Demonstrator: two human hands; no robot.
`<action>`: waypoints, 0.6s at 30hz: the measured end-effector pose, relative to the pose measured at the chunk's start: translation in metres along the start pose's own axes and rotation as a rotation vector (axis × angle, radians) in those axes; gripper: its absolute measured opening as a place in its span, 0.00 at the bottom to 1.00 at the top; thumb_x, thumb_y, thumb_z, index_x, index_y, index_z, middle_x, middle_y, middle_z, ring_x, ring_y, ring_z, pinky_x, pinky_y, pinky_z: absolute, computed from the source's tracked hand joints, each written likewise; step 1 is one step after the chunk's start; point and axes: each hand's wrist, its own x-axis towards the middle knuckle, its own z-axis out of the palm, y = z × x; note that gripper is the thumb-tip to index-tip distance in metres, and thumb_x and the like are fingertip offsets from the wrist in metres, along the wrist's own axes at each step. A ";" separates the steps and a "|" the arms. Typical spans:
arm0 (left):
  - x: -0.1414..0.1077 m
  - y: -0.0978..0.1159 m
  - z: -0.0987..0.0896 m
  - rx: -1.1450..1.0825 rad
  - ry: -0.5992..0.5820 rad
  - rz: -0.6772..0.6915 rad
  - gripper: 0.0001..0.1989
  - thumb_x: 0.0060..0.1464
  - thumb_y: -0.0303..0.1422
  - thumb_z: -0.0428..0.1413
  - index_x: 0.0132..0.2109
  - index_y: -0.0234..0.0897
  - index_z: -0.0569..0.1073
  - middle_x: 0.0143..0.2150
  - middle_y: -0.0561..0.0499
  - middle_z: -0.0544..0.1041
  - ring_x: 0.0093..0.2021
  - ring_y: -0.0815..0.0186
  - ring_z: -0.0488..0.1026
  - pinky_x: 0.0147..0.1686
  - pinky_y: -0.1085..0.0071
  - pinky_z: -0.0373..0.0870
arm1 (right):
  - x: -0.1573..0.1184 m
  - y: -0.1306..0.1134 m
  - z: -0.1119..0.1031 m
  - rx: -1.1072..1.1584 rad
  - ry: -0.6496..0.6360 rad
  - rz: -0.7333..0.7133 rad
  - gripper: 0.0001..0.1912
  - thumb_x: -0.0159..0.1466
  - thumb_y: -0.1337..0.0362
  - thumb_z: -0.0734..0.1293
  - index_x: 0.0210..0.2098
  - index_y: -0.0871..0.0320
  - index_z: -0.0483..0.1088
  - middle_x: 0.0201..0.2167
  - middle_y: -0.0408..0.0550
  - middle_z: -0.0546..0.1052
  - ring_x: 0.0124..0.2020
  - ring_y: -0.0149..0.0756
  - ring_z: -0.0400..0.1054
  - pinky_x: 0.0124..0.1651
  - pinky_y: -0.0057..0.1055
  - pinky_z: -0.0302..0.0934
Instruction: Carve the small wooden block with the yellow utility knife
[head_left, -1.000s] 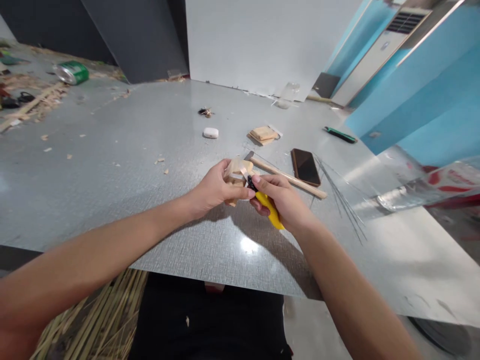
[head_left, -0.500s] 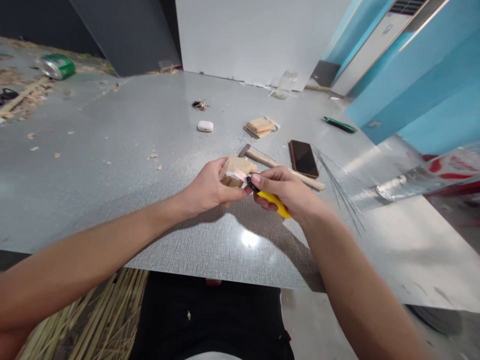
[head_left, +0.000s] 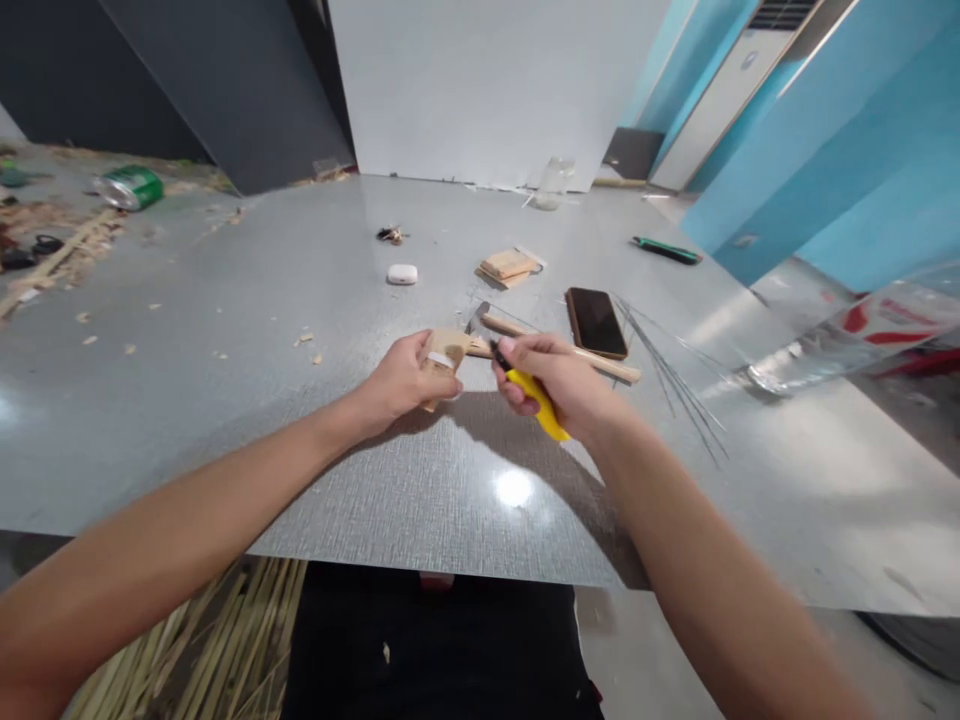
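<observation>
My left hand [head_left: 411,376] is closed around a small light wooden piece [head_left: 449,347], fingers wrapped on its left side. A yellow-handled knife [head_left: 541,403] with a black front end is gripped in my right hand [head_left: 546,378]. Its blade is too small or blurred to make out. A gap separates the knife's front from the wooden piece. Just behind both hands lies a hammer [head_left: 517,328] with a wooden handle, partly hidden by my right hand.
A phone [head_left: 597,322], thin metal wires [head_left: 670,378] and a large plastic bottle [head_left: 855,335] are to the right. Farther back lie stacked wood pieces [head_left: 508,265], a white case [head_left: 403,274], a green-black cutter [head_left: 666,250] and a glass jar [head_left: 553,184]. A green can [head_left: 130,188] lies far left.
My hands have moved apart, the left one leftward with the wooden piece. The knife no longer meets the wood. The camera view has shifted slightly.
</observation>
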 end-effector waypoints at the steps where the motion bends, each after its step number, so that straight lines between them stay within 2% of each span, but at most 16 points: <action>1: 0.002 -0.001 -0.003 0.006 -0.002 -0.002 0.21 0.39 0.29 0.69 0.42 0.36 0.73 0.32 0.54 0.73 0.29 0.69 0.67 0.29 0.70 0.60 | 0.000 0.003 0.006 -0.026 -0.061 0.013 0.20 0.69 0.55 0.75 0.25 0.59 0.73 0.18 0.44 0.69 0.17 0.26 0.59 0.17 0.21 0.50; 4: 0.004 0.000 -0.007 0.019 -0.039 -0.002 0.20 0.38 0.28 0.68 0.41 0.36 0.72 0.30 0.55 0.72 0.28 0.70 0.66 0.28 0.70 0.59 | 0.001 0.010 0.015 -0.069 -0.132 0.027 0.23 0.70 0.51 0.74 0.25 0.59 0.72 0.16 0.43 0.68 0.16 0.25 0.57 0.17 0.21 0.50; 10: -0.005 0.006 0.001 -0.007 -0.080 0.007 0.21 0.38 0.28 0.67 0.42 0.36 0.72 0.32 0.55 0.75 0.29 0.69 0.69 0.29 0.70 0.62 | 0.000 0.010 0.011 -0.071 -0.181 0.034 0.24 0.68 0.48 0.76 0.26 0.58 0.73 0.16 0.42 0.69 0.16 0.25 0.55 0.16 0.22 0.50; 13: -0.010 0.008 0.004 0.006 -0.090 0.026 0.20 0.41 0.27 0.67 0.43 0.37 0.72 0.32 0.55 0.75 0.29 0.69 0.70 0.29 0.71 0.63 | -0.002 0.008 0.011 -0.033 -0.217 0.029 0.23 0.65 0.47 0.78 0.27 0.59 0.75 0.16 0.42 0.70 0.16 0.26 0.58 0.17 0.22 0.53; 15: -0.012 0.009 0.004 0.036 -0.070 0.043 0.19 0.42 0.26 0.66 0.43 0.37 0.71 0.32 0.56 0.75 0.28 0.70 0.69 0.28 0.71 0.63 | -0.003 0.009 0.012 -0.017 -0.208 0.024 0.22 0.64 0.48 0.79 0.26 0.59 0.76 0.17 0.43 0.71 0.17 0.27 0.61 0.18 0.23 0.55; 18: -0.014 0.012 0.002 0.113 -0.021 0.080 0.19 0.42 0.25 0.66 0.43 0.37 0.70 0.31 0.56 0.74 0.27 0.71 0.68 0.26 0.72 0.62 | -0.001 0.011 0.014 -0.009 -0.123 -0.006 0.21 0.62 0.50 0.80 0.25 0.59 0.75 0.18 0.44 0.72 0.18 0.28 0.62 0.18 0.24 0.54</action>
